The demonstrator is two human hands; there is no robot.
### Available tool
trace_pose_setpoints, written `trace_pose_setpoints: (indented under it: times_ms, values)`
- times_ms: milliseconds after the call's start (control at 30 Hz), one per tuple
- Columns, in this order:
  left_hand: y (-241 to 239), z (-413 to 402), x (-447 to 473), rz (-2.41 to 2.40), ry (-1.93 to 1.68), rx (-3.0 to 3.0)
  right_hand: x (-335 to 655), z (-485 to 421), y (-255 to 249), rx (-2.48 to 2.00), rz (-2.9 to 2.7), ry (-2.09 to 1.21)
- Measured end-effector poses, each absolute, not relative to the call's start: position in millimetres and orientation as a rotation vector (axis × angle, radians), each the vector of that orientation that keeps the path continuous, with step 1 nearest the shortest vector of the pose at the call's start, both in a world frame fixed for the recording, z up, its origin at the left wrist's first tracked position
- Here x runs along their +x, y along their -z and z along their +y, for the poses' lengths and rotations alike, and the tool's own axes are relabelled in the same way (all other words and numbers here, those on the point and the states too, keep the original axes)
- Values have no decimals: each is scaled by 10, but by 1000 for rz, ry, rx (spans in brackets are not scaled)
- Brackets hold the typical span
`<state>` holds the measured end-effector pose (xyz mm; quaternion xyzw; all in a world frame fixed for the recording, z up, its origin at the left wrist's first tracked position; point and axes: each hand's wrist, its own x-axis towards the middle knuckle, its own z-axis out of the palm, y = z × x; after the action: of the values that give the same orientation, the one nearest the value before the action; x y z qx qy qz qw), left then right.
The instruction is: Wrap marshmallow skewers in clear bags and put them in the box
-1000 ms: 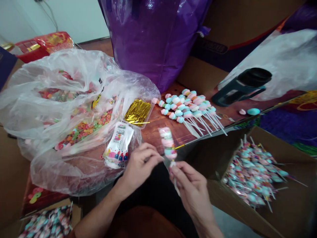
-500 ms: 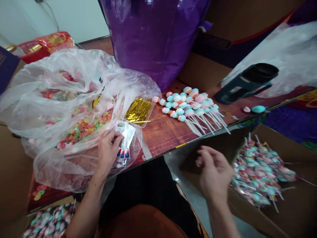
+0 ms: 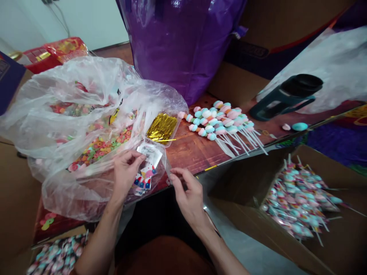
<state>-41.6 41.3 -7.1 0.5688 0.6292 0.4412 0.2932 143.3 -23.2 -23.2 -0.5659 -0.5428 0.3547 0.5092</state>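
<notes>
My left hand (image 3: 126,172) is closed in a pinch at the upper left edge of a small printed plastic bag (image 3: 148,172), which lies over a stack of similar bags. To the right, my right hand (image 3: 189,194) has its thumb and fingertips drawn together by a pale strip on the table edge; whatever they hold, if anything, is too small to make out. Gold twist ties (image 3: 162,128) fill a clear tray just behind the bags. Several marshmallow skewers (image 3: 220,120) in pink, blue and white lie in a row farther right, their white sticks toward me.
A large clear sack (image 3: 94,84) of ring candies covers the table's left. Behind stands a purple bag (image 3: 186,46). A dark tumbler (image 3: 283,99) and two loose marshmallows (image 3: 299,126) are right. A carton (image 3: 237,225) of wrapped skewers (image 3: 298,202) stands below the edge.
My right hand has moved left from above the carton to beside the printed bags. The top bag has shifted, with its coloured print now showing. My left hand stays nearly in place.
</notes>
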Motion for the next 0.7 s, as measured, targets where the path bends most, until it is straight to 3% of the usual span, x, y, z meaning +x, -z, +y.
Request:
trace_pose_setpoints:
  times_ms: [267,433,633,700]
  values:
    - [-20,281,86,1435,-1386,1081,1293,-26,103,-1283,-884,-1321]
    - [0,238,270,1377,-1495,832,1483,18,111,-1176,-780,-1323]
    - [-18,141,513,920,-945,295,1686,66,37,-1187,-795,-1216]
    - [-13,219,570,865,-916,108,1737,75,-10,-1207,-858,-1201]
